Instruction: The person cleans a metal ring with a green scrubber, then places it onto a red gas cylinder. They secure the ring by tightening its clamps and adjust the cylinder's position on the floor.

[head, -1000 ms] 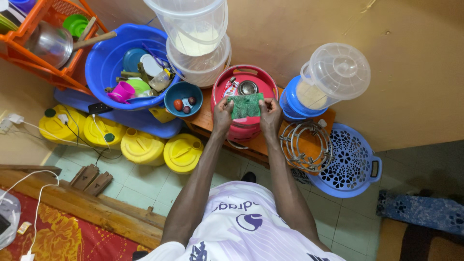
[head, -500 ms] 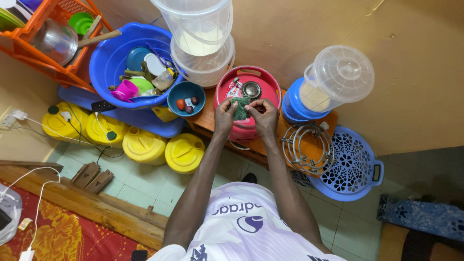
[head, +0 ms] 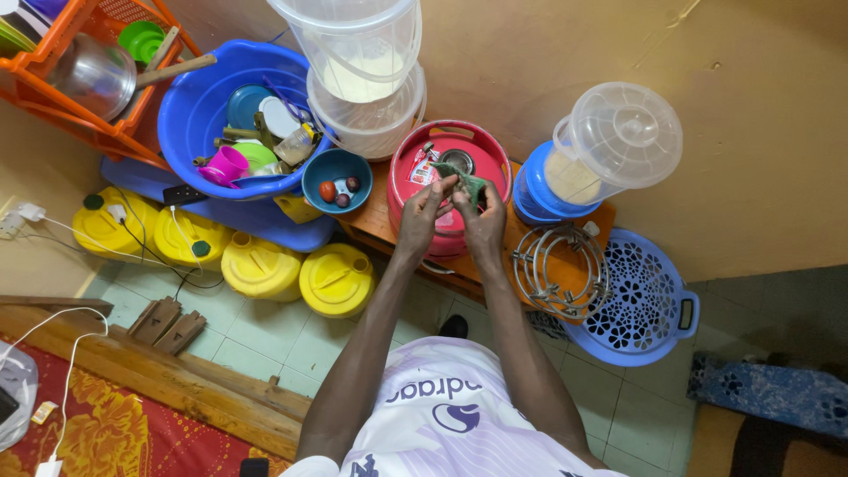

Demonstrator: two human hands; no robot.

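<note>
Tiled floor [head: 265, 340] and a plastered wall framed the corner, seen from above. Far left: orange rack [head: 53, 62] with a steel pot [head: 93, 78]. Next, a blue basin [head: 199, 115] full of cups and plates, yellow jerrycans [head: 265, 269] below it. A small blue bowl [head: 336, 179] holding a few round items sat just left of the hands. Stacked clear buckets [head: 362, 66] stood behind.

Centre: red gas cylinder [head: 446, 168] on a low wooden stand [head: 375, 225]. Both hands met over its top. Left hand [head: 424, 216] pinched the near edge of a small green cloth [head: 468, 181]; right hand [head: 484, 221] gripped it from the other side, fingers curled. Cloth was bunched between them, directly above the cylinder valve, equally close to both hands. No clear long axis; too crumpled to tell.

Right: blue container [head: 539, 190] under a clear lidded tub [head: 618, 137], wire ring stand [head: 556, 269], perforated blue basket [head: 645, 300].

Valve partly hidden by fingers and cloth. Bowl contents were too small to identify.
</note>
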